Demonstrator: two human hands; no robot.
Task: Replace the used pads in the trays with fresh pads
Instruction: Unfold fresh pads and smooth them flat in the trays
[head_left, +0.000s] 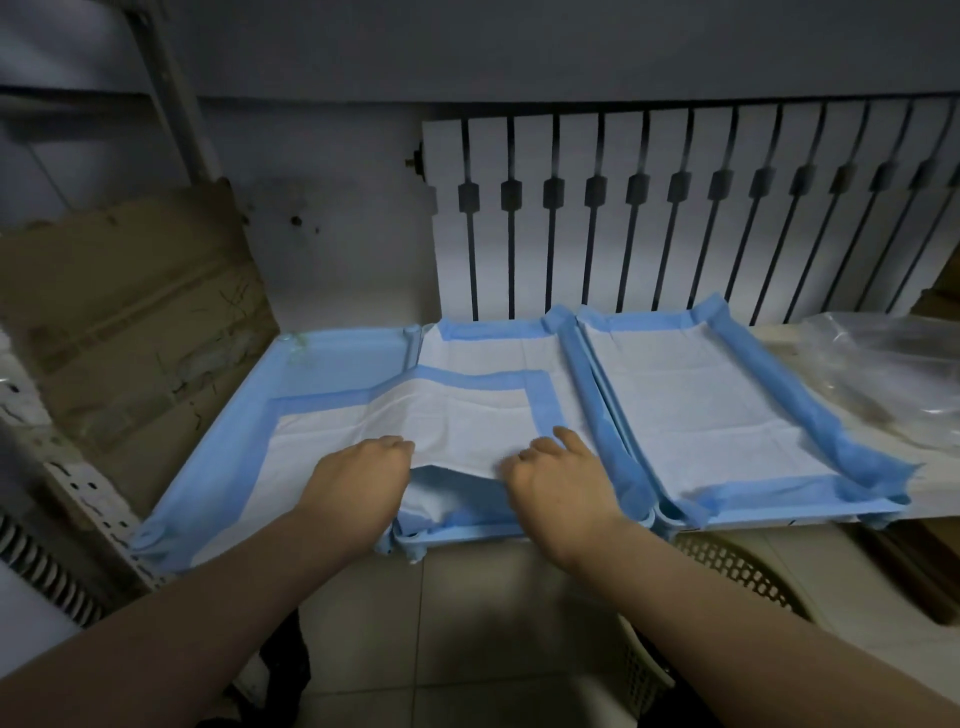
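Both hands on the loose pad (467, 415): left hand (358, 480) and right hand (558, 483) have fingers curled, gripping its near edge. The pad lies skewed, half in the left tray (223, 415), half over the middle tray (467, 540) (already lined, as is the right tray (779, 519)). Risks: dragging it left could ruck the lining underneath. The far corner might catch on the rim between the trays and fold under. Uneven pull lands it crooked, leaving bare plastic.
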